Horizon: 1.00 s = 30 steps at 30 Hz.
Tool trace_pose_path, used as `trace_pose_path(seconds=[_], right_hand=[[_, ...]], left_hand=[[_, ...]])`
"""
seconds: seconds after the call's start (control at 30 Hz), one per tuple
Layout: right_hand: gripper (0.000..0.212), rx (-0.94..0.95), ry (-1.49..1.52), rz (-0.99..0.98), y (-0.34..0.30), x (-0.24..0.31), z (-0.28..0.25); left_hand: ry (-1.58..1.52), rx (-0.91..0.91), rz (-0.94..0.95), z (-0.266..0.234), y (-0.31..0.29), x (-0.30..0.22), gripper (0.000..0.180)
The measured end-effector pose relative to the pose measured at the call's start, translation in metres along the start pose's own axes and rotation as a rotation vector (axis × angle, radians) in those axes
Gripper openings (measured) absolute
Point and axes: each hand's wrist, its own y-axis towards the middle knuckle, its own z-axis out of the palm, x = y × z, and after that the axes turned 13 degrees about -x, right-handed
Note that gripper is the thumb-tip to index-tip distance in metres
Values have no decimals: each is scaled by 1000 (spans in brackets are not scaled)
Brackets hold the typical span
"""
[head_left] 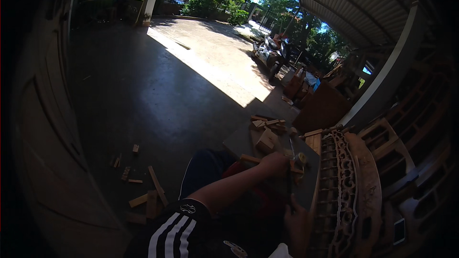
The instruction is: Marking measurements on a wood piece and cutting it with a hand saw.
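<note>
1. The left hand point(276, 163) is curled at the low, dark grey work surface point(235, 142); shadow hides its grip, so I cannot tell what it holds.
2. The right hand point(295, 214) is nearer the body, beside the carved, openwork brown wooden panel point(338, 177); its fingers look partly bent, but whether they hold anything I cannot tell.
3. Just beyond the left hand, the pale, rectangular wooden block point(267, 140) rests on the work surface; small, light-brown wood pieces point(271, 122) lie behind it, and a small, round, yellowish object point(301, 158) sits just right of that hand.
4. The smooth grey floor point(153, 98) is mostly shaded — light-brown wood offcuts point(156, 185) lie scattered on it at lower left.
5. Beyond is sunlit pale paving point(210, 43) — with a parked dark motorbike point(271, 53) — under a corrugated roof's point(349, 9) edge.
</note>
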Motion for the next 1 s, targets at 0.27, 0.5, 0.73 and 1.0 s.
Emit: trace_pose_path(seconds=[0.27, 0.5, 0.73, 1.0], right_hand=[[49, -64, 356, -82, 94, -19, 81], [51, -49, 175, -13, 24, -25, 44], [50, -14, 166, 10, 21, -31, 26], [48, -70, 262, -64, 70, -23, 74]], left_hand=[[-35, 42, 7, -14, 4, 1, 25], [-9, -25, -29, 1, 4, -4, 26], [-65, 108, -24, -13, 8, -9, 27], [-40, 114, -53, -8, 11, 4, 25]])
